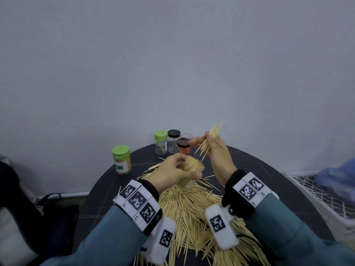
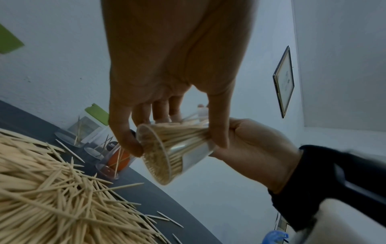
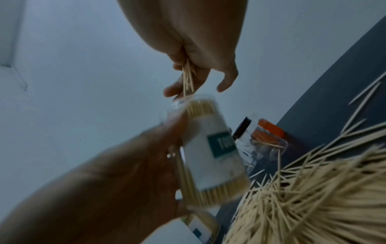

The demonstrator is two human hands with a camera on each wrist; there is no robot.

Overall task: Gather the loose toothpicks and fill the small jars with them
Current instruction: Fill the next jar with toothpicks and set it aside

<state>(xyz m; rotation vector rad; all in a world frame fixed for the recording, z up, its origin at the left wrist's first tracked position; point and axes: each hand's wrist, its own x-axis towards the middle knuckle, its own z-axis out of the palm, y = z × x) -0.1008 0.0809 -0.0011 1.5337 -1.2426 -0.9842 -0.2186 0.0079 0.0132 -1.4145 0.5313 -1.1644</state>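
My left hand [image 1: 185, 168] grips a clear open jar [image 1: 192, 164], tilted and packed with toothpicks, above the table. In the left wrist view the thumb and fingers of that left hand [image 2: 178, 145] curl round the jar [image 2: 158, 165]. To its right and slightly higher, my right hand [image 1: 208, 139] pinches a small bundle of toothpicks [image 1: 212, 138], whose lower tips point down at the jar mouth. The right wrist view shows the right hand [image 3: 194, 82] holding the bundle [image 3: 187, 77] just over the labelled jar [image 3: 213, 148]. A big pile of loose toothpicks [image 1: 192, 208] lies beneath both wrists.
On the dark round table [image 1: 259, 179] a full green-lidded jar [image 1: 122, 160] stands at the left. At the back stand a green-lidded jar [image 1: 160, 142], a black-lidded jar [image 1: 173, 141] and a brown-lidded, orange-labelled jar [image 1: 183, 148], all nearly empty. A wall rises right behind.
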